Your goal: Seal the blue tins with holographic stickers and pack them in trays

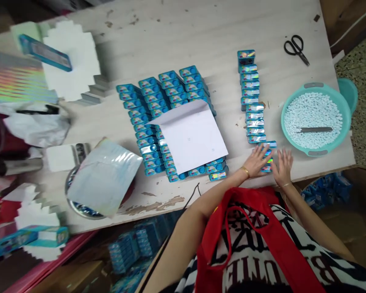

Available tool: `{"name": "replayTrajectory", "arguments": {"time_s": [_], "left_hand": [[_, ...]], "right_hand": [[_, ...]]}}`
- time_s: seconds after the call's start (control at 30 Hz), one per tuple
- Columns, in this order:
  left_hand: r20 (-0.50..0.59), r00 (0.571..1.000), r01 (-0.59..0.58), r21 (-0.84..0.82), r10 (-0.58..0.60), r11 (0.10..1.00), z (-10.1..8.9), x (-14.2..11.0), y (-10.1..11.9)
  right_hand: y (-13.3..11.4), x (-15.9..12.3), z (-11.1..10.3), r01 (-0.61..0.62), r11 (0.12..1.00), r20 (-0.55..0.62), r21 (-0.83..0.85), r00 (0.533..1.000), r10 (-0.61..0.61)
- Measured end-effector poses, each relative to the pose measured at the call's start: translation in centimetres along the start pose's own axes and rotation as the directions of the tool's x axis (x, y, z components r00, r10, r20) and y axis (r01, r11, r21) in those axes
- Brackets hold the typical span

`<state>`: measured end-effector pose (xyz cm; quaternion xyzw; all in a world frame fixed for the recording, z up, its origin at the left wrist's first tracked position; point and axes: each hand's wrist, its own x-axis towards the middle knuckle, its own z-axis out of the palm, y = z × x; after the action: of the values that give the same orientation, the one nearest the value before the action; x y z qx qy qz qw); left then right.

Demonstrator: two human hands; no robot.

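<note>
**Both hands at the near end of a blue column**

At the far left of the tabletop (225, 24), a long blue box (49, 55) lies across a stepped stack of white card (75, 83). Nearer the person, a shiny sheet (102, 179) partly covers a round metal tray (79, 209).

In the middle, small blue boxes (149, 148) stand in close rows, with a white sheet (195, 138) spread over part of them.

Next comes a single column of like boxes (255, 116), running from the far side down to the hands; its line shifts sideways in places, and one box (271, 144) juts to the right. The left hand (256, 160) reaches the near end, its grip loose, fingers extended and closed around nothing that shows. The right hand (282, 167) is just beside it, fingers spread and raised, its grip wide and with nothing visible in it. Whether its palm touches a box, I cannot tell.

The step in hand looks like lining up those last few boxes. The next move would seem to call for light, even pressure from both sides, since a hard push could tip the narrow boxes.

To the right lie black scissors (298, 51) and, nearer, a turquoise basin (347, 118) of white pellets (311, 110) with a dark strip (316, 130) on top.
</note>
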<state>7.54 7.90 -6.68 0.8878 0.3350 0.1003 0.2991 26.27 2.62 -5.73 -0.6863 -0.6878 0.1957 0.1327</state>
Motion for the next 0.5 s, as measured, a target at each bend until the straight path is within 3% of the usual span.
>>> {"name": "replayTrajectory", "arguments": {"time_s": [0.1, 0.17, 0.2, 0.23, 0.27, 0.33, 0.37, 0.43, 0.5], "left_hand": [[-0.089, 0.991, -0.098, 0.019, 0.099, 0.995, -2.9, -0.2, -1.0], [-0.247, 0.969, -0.009, 0.083, 0.029, 0.996, -7.1, -2.0, -4.3], [-0.360, 0.930, 0.122, 0.104, -0.077, 0.987, -9.7, -3.2, -6.7], [-0.467, 0.857, 0.297, 0.099, -0.219, 0.950, -12.5, -4.6, -9.3], [-0.552, 0.754, 0.471, 0.077, -0.356, 0.879, -15.3, -6.2, -12.0], [-0.600, 0.538, 0.759, 0.039, -0.592, 0.650, -20.3, -9.4, -16.7], [-0.557, 0.473, 0.838, 0.044, -0.683, 0.544, -22.3, -10.9, -18.4], [-0.416, 0.434, 0.893, 0.078, -0.799, 0.444, -25.2, -13.5, -20.4], [-0.366, 0.429, 0.899, 0.081, -0.826, 0.431, -26.8, -15.7, -20.7]], "right_hand": [[0.3, 0.2, -1.0, 0.044, 0.999, -0.080, 0.005, 0.996, -0.044], [-0.6, 0.8, -1.5, 0.119, 0.992, -0.117, 0.031, 0.987, -0.115], [-1.3, 1.3, -1.7, 0.164, 0.985, -0.121, 0.051, 0.980, -0.157], [-2.3, 1.8, -1.9, 0.211, 0.975, -0.117, 0.074, 0.973, -0.202], [-3.4, 2.4, -1.9, 0.256, 0.962, -0.110, 0.097, 0.963, -0.245], [-5.7, 3.6, -1.7, 0.336, 0.932, -0.107, 0.132, 0.940, -0.324], [-6.8, 4.2, -1.5, 0.373, 0.916, -0.113, 0.144, 0.926, -0.359], [-8.4, 5.2, -1.0, 0.444, 0.880, -0.130, 0.169, 0.895, -0.426], [-9.3, 6.0, -0.4, 0.518, 0.833, -0.156, 0.192, 0.854, -0.496]]}}
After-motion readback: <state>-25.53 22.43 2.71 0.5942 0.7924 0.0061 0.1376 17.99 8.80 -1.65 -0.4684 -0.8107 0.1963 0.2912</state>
